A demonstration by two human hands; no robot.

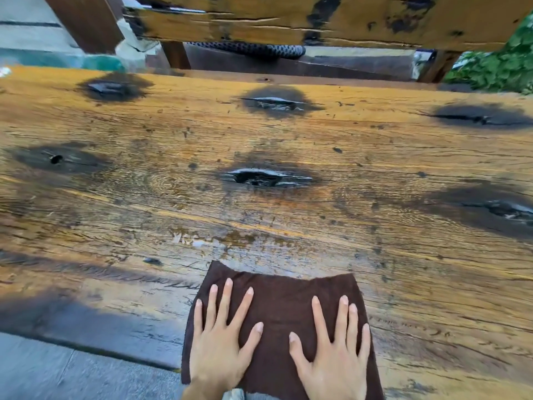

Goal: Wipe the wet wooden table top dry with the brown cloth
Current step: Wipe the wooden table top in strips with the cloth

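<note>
The left hand (219, 342) and the right hand (334, 350) are lying side by side, palms down, on the brown cloth (279, 307). Their fingers (227, 298) are straight and spread, pressing on the fabric rather than gripping anything. The cloth is sitting flat at the near edge of the wooden counter (375, 157), directly in front of the person.

Judging by this, a forward push stroke is beginning, and most of the top is looking wet and unwiped. To do it well, both palms should be bearing down evenly, so the cloth is sliding along the grain as one flat pad and not bunching at its front hem.

Just beyond that hem a thin film of water (230, 241) is glistening, and that is the first patch to be taking up. Farther on, a dark knot hollow (265, 177) is holding pooled water, which is probably calling for a dab into the recess rather than a pass over it. More wet knots (274, 102) are lying near the far edge, so overlapping lanes and refolding the cloth as it is soaking through seem wise
</note>
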